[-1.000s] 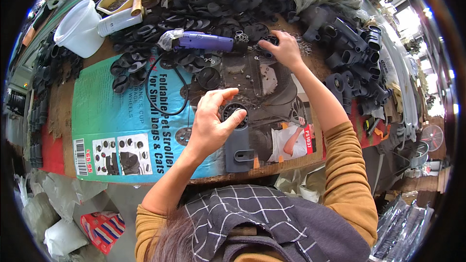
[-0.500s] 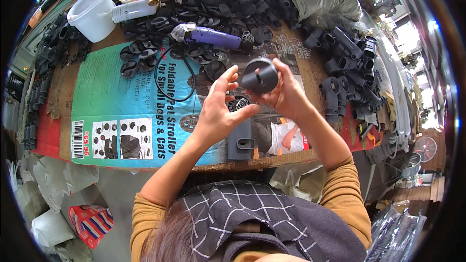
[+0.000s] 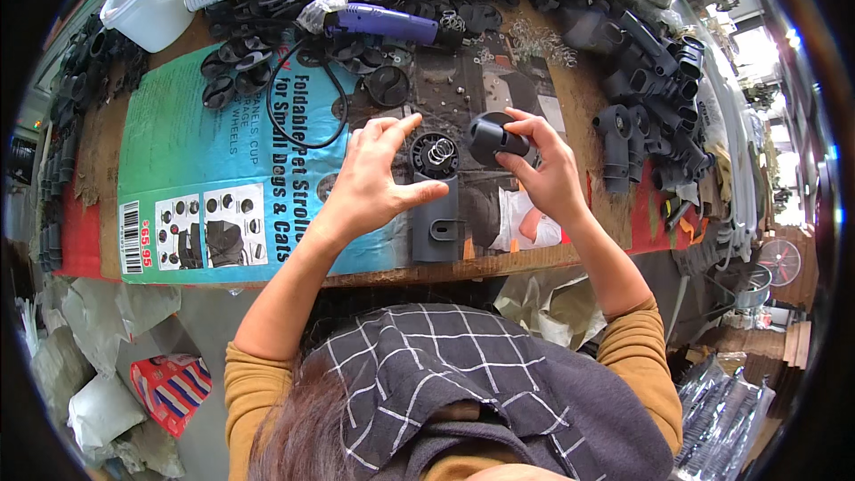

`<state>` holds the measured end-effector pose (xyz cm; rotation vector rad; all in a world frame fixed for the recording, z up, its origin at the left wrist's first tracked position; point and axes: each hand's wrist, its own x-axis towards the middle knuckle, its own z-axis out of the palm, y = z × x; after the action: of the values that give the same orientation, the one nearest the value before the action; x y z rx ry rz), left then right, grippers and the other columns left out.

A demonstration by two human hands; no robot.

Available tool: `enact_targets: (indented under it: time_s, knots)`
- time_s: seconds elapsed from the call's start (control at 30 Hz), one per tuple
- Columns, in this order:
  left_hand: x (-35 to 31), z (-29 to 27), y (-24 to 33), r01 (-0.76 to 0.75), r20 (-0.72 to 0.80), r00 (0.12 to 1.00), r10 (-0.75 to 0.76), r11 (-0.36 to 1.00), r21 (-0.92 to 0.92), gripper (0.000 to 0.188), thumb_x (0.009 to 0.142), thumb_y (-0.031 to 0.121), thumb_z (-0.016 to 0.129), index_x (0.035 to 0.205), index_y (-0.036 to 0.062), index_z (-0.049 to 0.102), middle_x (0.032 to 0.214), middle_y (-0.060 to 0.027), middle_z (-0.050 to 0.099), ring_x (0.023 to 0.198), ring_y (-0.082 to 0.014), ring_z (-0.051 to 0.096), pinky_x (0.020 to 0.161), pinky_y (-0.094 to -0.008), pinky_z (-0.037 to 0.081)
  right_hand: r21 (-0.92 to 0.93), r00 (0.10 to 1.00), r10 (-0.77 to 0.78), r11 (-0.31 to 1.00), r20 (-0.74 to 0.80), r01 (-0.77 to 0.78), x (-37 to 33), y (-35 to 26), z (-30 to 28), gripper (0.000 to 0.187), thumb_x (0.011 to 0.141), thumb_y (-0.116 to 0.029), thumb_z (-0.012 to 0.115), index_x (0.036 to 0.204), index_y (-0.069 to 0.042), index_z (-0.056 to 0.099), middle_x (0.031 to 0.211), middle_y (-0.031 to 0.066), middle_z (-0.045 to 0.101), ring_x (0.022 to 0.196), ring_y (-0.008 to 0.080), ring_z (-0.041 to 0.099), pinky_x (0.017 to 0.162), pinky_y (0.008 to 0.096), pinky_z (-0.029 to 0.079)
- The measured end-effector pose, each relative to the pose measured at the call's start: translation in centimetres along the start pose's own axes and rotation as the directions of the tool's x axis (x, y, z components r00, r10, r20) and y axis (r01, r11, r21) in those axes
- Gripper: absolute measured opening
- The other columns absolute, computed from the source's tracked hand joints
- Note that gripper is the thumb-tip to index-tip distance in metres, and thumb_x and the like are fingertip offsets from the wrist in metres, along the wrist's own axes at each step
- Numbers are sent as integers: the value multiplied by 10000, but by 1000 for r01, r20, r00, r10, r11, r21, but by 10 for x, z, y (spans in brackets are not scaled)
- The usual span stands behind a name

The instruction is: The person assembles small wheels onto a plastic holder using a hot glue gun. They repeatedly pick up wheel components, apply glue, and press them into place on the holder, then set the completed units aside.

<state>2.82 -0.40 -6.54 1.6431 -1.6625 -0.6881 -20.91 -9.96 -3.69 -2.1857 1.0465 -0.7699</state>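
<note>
A dark plastic bracket (image 3: pixel 435 230) with a round socket at its far end lies in front of me on the flattened printed carton (image 3: pixel 191 147). A metal coil spring (image 3: pixel 440 152) stands in that socket. My left hand (image 3: pixel 374 169) is just left of the socket, empty, its thumb and fingers spread apart. To the right of the spring, my right hand (image 3: pixel 545 158) grips a round black knob (image 3: pixel 495 139) by its edge, tilted and held off the carton. Another round black knob (image 3: pixel 386 86) lies beyond my left hand.
A purple power screwdriver (image 3: pixel 385 23) with a looping black cord lies across the far part of the carton. Loose small springs (image 3: pixel 541 43) are scattered to its right. Black tubular parts (image 3: pixel 643 107) are heaped on the right. A white bucket (image 3: pixel 151 4) stands far left.
My right hand has moved right and slightly nearer with the knob, tilting it. My left hand has drifted left and opened wider, so the spring and socket now show fully.
</note>
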Motion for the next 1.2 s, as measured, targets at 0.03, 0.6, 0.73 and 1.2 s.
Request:
enact_targets:
  time_s: [0.03, 0.6, 0.73, 1.2]
  knots:
    - [-1, 4, -5, -14, 6, 1000, 14, 1000, 23, 897, 708, 439, 821, 1423, 45, 449, 1293, -154, 513, 1214, -305, 444, 1058, -414, 369, -96, 985, 152, 985, 76, -145, -2, 9, 3, 366, 778, -88, 748, 1091, -47, 562, 1209, 137, 626, 1051, 310, 618, 909, 387, 483]
    - [3, 21, -32, 110, 109, 988, -105, 993, -39, 836, 696, 539, 783, 1329, 42, 557, 1260, -144, 550, 1183, -343, 452, 1042, -435, 364, -137, 930, -95, 979, 355, 153, 28, -23, 30, 387, 772, -77, 725, 1149, -66, 636, 1205, 121, 637, 1152, 313, 563, 1002, 402, 434]
    - [8, 17, -35, 98, 166, 982, -93, 995, -22, 833, 702, 545, 782, 1323, 35, 561, 1260, -152, 552, 1172, -341, 461, 1035, -434, 375, -76, 948, -64, 993, 312, 92, 29, -17, 27, 372, 784, -74, 721, 1146, -56, 635, 1160, 111, 648, 1116, 289, 582, 986, 383, 443]
    - [3, 16, -34, 56, 102, 993, -51, 997, -50, 735, 738, 491, 765, 1276, 18, 595, 1226, -141, 580, 1161, -323, 470, 1025, -438, 382, -182, 921, -88, 969, 380, 168, 28, -26, 31, 380, 762, -59, 724, 1134, -46, 647, 1219, 148, 626, 1147, 316, 568, 990, 400, 435]
